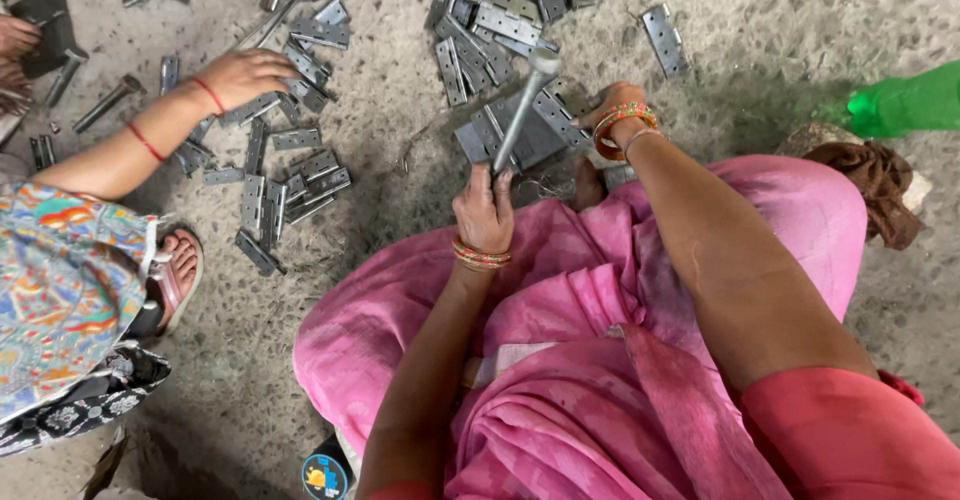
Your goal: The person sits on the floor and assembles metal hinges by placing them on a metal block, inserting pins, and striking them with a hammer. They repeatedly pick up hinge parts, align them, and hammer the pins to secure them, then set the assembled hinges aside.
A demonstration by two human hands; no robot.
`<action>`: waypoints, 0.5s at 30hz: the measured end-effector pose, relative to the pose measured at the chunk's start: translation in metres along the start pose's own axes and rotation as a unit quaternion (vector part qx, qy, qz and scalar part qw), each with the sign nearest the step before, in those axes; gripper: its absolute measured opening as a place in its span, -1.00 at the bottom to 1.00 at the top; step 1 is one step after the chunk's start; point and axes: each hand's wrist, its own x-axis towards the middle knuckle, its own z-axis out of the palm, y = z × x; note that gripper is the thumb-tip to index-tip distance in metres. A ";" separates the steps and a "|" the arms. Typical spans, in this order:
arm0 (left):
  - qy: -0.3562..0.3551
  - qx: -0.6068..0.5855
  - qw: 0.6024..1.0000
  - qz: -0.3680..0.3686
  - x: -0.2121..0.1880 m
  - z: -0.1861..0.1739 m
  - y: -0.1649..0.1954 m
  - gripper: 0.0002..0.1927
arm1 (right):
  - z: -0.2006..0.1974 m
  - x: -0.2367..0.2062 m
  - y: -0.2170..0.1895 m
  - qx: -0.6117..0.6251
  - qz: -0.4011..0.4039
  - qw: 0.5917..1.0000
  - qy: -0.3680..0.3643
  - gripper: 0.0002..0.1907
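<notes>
Hammer (520,110) gripped in left hand (484,212)

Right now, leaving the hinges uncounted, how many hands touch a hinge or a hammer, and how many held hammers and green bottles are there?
Person's own hands: 2, left hand and right hand
Co-worker's hand on the hinges: 1
Hammer, gripped by the left hand: 1
Green bottle: 1
Total: 5
</notes>
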 end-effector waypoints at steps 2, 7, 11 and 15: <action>-0.003 -0.014 1.000 0.008 0.002 0.004 -0.001 -0.84 | -0.001 0.000 0.000 -0.068 0.017 0.998 -0.004 -0.07; -0.233 0.221 0.936 -0.142 0.023 0.017 -0.023 -0.88 | -0.006 -0.010 -0.001 0.023 0.030 0.999 0.000 -0.20; -0.129 0.160 0.973 -0.103 0.004 0.012 -0.027 -0.78 | -0.004 -0.007 0.003 -0.015 0.077 0.997 -0.026 -0.16; -0.046 0.043 0.997 -0.036 -0.004 0.012 -0.017 -0.73 | -0.002 -0.003 0.003 -0.003 0.056 0.998 -0.028 -0.17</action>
